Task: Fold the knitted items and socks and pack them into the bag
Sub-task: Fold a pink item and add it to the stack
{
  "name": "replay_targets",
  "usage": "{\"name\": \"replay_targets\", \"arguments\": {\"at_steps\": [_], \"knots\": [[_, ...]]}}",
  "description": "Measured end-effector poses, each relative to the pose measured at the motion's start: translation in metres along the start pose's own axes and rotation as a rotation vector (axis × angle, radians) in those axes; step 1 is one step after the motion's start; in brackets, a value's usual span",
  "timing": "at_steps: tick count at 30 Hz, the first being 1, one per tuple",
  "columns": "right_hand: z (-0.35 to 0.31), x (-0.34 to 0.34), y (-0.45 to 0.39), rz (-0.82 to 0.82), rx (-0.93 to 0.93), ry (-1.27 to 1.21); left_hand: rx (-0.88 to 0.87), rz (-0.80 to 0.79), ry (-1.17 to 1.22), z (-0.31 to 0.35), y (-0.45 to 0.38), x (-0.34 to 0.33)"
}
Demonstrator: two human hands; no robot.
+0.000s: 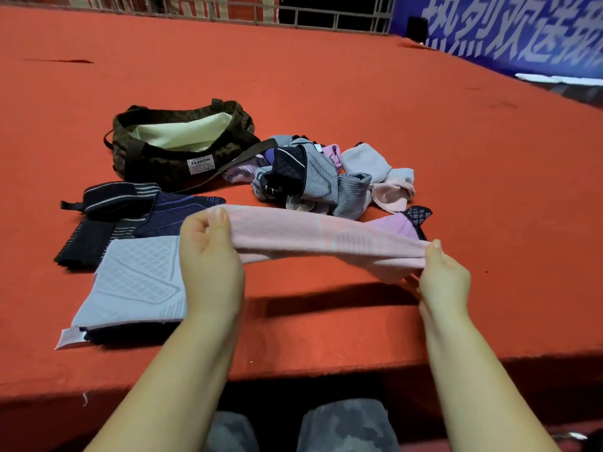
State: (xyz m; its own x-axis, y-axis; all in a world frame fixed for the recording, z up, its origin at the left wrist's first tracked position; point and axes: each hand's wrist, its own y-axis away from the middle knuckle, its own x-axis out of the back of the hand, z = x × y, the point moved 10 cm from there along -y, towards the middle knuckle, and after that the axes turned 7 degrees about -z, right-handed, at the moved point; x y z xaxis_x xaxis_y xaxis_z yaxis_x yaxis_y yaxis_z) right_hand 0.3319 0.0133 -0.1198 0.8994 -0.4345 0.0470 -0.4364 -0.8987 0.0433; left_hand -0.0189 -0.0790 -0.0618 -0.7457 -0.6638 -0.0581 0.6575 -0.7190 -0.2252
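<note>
Above the near edge of the red table, a pink knitted item hangs stretched between 2 hands. The left hand pinches its left end, the right hand grips its right end, both held well apart. Just left lie folded pieces: a grey one nearest, dark ones behind. Farther off sits the open camouflage bag, with an unfolded pile to its right.

Red table, blue banner
</note>
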Motion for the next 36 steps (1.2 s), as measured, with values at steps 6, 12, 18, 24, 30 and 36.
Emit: {"name": "replay_targets", "arguments": {"at_steps": [6,12,18,24,30,36], "knots": [[-0.037,0.01,0.009,-0.048,0.291,0.253,-0.11,-0.176,-0.216,0.017,0.0,-0.015],[-0.01,-0.012,0.011,-0.327,0.149,0.469,0.188,-0.417,-0.581,-0.046,0.007,-0.025],[0.011,-0.023,0.027,-0.403,0.123,0.573,-0.132,-0.719,-0.989,-0.056,0.033,-0.051],[0.029,-0.028,0.03,-0.414,0.017,0.494,-0.113,-0.67,-1.131,-0.06,0.015,-0.05],[0.033,-0.022,0.023,-0.365,0.038,0.511,0.055,-0.591,-0.992,-0.06,-0.007,-0.045],[0.038,-0.02,0.021,-0.438,-0.019,0.451,0.124,-0.558,-0.877,-0.05,-0.01,-0.035]]}}
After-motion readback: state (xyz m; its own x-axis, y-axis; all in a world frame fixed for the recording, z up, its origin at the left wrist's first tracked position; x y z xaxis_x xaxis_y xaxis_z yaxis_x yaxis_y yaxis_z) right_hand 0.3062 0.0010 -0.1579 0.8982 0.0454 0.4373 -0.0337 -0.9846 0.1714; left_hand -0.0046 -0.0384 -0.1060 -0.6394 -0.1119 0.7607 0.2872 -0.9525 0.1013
